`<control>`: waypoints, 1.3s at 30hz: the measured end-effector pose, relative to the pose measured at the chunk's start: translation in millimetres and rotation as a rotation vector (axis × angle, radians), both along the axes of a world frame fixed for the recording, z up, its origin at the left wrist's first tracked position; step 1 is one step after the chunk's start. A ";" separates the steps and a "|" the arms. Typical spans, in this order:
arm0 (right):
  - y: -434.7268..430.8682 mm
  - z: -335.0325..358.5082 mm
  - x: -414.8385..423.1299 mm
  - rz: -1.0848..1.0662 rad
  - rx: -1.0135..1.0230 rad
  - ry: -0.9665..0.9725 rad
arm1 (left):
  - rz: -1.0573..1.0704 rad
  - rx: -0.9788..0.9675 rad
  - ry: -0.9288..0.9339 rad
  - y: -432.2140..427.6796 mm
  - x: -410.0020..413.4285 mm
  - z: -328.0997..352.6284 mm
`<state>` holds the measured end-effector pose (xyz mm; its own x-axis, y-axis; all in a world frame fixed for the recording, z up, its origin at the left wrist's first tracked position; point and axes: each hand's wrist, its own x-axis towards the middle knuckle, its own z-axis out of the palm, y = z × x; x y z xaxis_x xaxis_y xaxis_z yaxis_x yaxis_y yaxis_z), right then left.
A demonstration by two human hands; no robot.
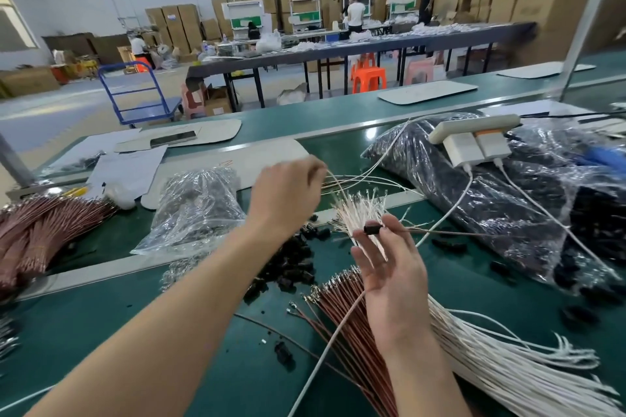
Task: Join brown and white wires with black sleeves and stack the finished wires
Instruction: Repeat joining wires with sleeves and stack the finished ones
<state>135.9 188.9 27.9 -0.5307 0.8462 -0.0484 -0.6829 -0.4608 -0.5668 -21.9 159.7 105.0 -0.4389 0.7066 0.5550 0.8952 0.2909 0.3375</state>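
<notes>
My right hand (389, 264) pinches a black sleeve (373, 229) between thumb and forefinger, with a thin brown wire (474, 234) running from it to the right. My left hand (288, 193) is raised over the belt and pinches the ends of a few thin wires (355, 181) that trail right. A fan of white wire ends (359, 210) lies just beyond my right hand. Bundles of brown wires (342, 308) and white wires (508, 359) lie under my right forearm. Loose black sleeves (291, 267) are heaped between my arms.
A stack of brown wires (40, 230) lies at the far left. A clear bag (200, 210) sits behind the sleeves, and large bags of black parts (491, 206) with a power strip (474, 127) and chargers fill the right. The green belt (135, 315) runs across.
</notes>
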 end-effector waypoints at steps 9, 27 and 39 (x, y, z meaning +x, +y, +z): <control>-19.5 1.9 -9.6 0.349 0.114 0.009 | 0.188 0.565 -0.107 -82.3 -52.5 105.4; -50.2 -5.5 -30.3 0.580 0.110 -0.180 | 0.617 0.322 -1.038 -261.2 -29.5 -100.3; -43.2 -6.0 -30.4 0.344 -0.008 -0.165 | 0.067 -0.200 -0.045 -163.5 32.6 -110.0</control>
<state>105.5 145.7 21.9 -0.7683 0.6190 -0.1629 -0.3871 -0.6520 -0.6520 10.7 -3.8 -5.0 -0.5103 0.7688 0.3855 0.8566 0.4148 0.3067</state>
